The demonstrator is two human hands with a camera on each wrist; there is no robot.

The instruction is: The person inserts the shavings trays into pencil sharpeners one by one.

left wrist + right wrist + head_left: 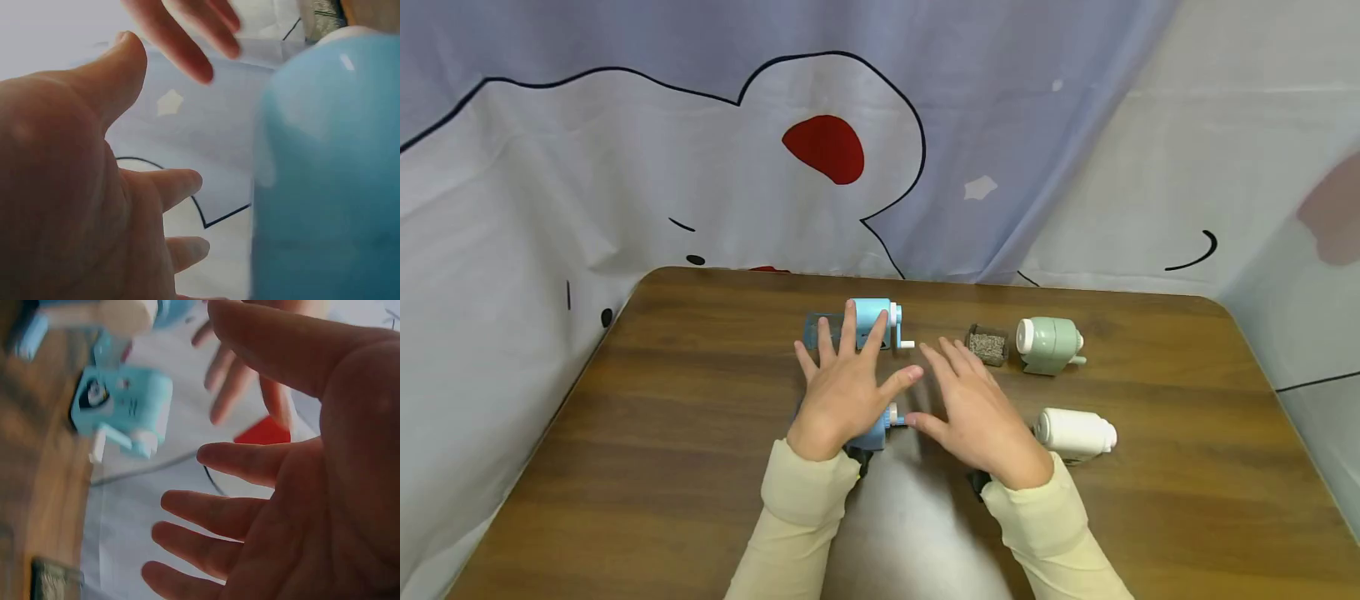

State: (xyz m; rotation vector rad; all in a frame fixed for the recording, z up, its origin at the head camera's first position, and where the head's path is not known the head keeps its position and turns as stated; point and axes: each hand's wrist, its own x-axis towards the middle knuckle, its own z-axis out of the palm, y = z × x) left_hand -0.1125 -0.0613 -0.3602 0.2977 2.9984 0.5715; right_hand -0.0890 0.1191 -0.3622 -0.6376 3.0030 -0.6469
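My left hand (842, 396) is spread wide, palm down, above a blue crank pencil sharpener (872, 437) that it partly covers. In the left wrist view that blue sharpener (331, 175) looms large beside the palm. Just beyond the fingertips stands a light-blue crank sharpener (125, 403), penguin picture on its side, with a clear blue drawer (811, 329) at its left. My right hand (981, 412) hovers with fingers extended, holding nothing, its thumb near the blue sharpener's crank handle. A white sharpener (1075, 432) lies just right of that hand, its left end partly hidden.
A green crank sharpener (1049, 343) stands at the back right. Left of it sits a small dark drawer (988, 345) filled with shavings. The wooden table (700, 417) ends at a printed curtain (700, 167) behind.
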